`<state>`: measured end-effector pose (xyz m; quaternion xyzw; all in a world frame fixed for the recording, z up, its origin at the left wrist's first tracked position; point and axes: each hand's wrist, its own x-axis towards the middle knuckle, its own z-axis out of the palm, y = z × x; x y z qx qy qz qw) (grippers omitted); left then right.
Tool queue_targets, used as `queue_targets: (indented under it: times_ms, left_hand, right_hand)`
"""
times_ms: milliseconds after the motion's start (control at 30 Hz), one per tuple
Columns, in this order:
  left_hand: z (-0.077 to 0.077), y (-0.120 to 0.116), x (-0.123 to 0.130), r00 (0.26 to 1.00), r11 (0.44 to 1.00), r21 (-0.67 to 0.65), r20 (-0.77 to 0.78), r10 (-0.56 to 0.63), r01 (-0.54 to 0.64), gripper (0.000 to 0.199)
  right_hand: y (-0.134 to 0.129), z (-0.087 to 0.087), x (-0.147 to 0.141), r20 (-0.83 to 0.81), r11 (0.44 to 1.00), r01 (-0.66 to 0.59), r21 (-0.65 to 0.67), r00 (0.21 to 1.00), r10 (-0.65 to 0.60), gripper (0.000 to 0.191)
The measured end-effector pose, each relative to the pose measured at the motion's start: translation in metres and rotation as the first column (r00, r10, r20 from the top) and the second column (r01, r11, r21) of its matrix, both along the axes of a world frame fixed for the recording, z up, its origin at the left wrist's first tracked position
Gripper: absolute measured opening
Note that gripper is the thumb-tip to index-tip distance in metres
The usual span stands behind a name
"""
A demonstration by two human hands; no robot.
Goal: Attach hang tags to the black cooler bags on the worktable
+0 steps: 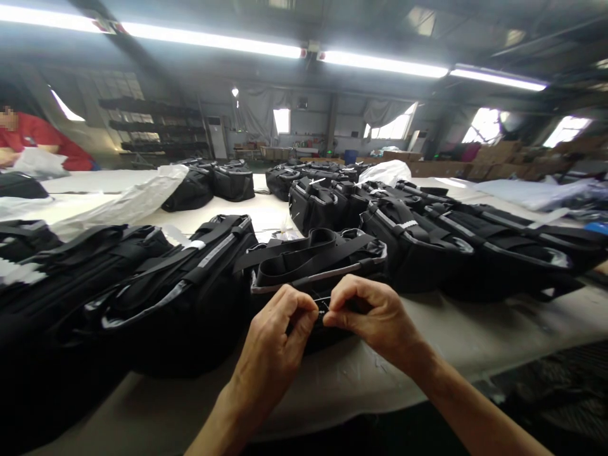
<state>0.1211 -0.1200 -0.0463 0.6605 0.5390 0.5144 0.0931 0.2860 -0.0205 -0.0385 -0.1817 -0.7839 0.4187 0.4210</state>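
Observation:
In the middle of the head view, my left hand point(278, 332) and my right hand point(373, 310) almost meet, each pinched between thumb and forefinger. Between the fingertips shows a thin whitish cord point(323, 307); its ends are hidden in the fingers, and it is too small to make out fully. Right behind the hands stands a black bag point(297, 282) with pale grey edging along its open top. A wide black strap point(304, 258) lies looped across that top. The hands cover part of the bag's front.
More black bags crowd the pale table point(456, 329), such as the bag point(194, 297) at left and the bag point(413, 259) at right. Clear plastic point(137, 190) lies at back left. A person in red point(52, 139) is at far left, beside white plastic point(38, 163).

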Motion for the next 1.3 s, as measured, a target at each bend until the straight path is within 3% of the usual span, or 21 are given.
queue_targets:
  times_ms: [433, 933, 1133, 1300]
  left_hand:
    - [-0.004, 0.0, 0.004, 1.0, 0.999, -0.04, -0.005, 0.0, 0.0, 0.015]
    - [-0.007, 0.0, 0.005, 1.0, 0.999, -0.03, -0.005, 0.031, -0.031, 0.015]
    - [-0.01, 0.002, 0.005, 0.999, 0.999, -0.01, -0.009, 0.044, -0.044, 0.013]
    - [-0.013, 0.003, 0.002, 0.997, 0.997, -0.061, 0.054, 0.056, -0.053, 0.015]
  right_hand:
    - [-0.001, 0.004, -0.005, 0.019, 0.992, -0.039, 0.12, 0.999, 0.037, 0.022]
    - [0.0, 0.008, -0.004, 0.058, 0.987, -0.032, 0.16, 0.998, 0.023, 0.022]
    - [-0.002, 0.003, -0.009, 0.051, 0.995, -0.031, 0.092, 0.998, 0.026, 0.024]
    - [0.0, -0.002, -0.006, 0.083, 0.991, -0.086, -0.103, 0.992, 0.095, 0.019]
